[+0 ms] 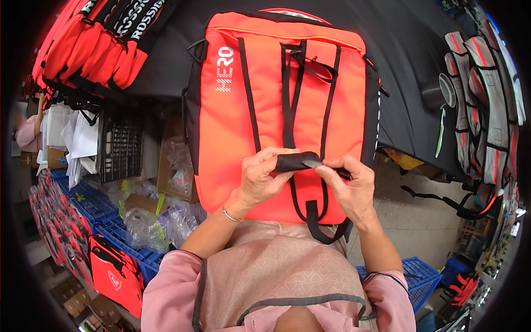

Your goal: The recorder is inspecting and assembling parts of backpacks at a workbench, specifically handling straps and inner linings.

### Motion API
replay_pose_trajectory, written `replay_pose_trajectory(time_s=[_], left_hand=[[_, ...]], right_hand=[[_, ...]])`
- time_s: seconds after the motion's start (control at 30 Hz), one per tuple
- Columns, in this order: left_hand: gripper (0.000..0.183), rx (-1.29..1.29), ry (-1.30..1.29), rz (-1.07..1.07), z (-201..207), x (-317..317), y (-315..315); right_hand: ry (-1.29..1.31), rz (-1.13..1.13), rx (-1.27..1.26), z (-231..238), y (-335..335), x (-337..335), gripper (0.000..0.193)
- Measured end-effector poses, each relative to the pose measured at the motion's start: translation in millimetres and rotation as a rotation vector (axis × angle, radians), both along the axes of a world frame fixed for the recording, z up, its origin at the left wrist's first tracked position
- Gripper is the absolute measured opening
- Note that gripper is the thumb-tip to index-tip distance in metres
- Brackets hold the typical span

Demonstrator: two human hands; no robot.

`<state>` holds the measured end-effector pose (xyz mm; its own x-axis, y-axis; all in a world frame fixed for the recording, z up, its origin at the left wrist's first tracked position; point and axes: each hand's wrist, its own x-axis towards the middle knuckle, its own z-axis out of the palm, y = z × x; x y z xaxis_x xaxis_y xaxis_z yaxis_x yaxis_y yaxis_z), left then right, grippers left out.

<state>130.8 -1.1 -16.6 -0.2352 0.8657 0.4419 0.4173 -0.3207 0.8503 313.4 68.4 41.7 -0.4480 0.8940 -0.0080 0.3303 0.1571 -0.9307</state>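
Note:
A large bright orange-red backpack with black side panels lies in front of me, its strap side facing up. Black-edged shoulder straps run down it, and a thin black webbing loop sits near the top. Over its lower middle, my left hand grips one end of a black fabric handle wrap. My right hand pinches the other end, where a greyish edge shows between thumb and fingers. Below hangs a black webbing strap. Fingertips behind the wrap are partly hidden.
The backpack rests on a black-covered table. Stacked red bags stand at the far left. Blue crates and clear plastic bags sit at the left. Grey bags hang at the right, near a dark cup.

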Motion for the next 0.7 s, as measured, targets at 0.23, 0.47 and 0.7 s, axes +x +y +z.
replay_pose_trajectory(time_s=[0.23, 0.47, 0.7], left_hand=[[0.030, -0.020, -0.003, 0.009, 1.1, 0.5, 0.7], [0.030, -0.023, -0.024, -0.011, -2.8, 0.4, -2.2], [0.028, 0.034, 0.060, -0.046, -4.2, 2.8, -5.1]], right_hand=[[-0.061, 0.010, 0.261, -3.2, -3.0, -6.4, 0.016], [-0.168, 0.014, 0.313, -0.4, 2.4, 1.5, 0.017], [0.002, -0.096, -0.009, 7.0, 2.7, -8.8, 0.029]])
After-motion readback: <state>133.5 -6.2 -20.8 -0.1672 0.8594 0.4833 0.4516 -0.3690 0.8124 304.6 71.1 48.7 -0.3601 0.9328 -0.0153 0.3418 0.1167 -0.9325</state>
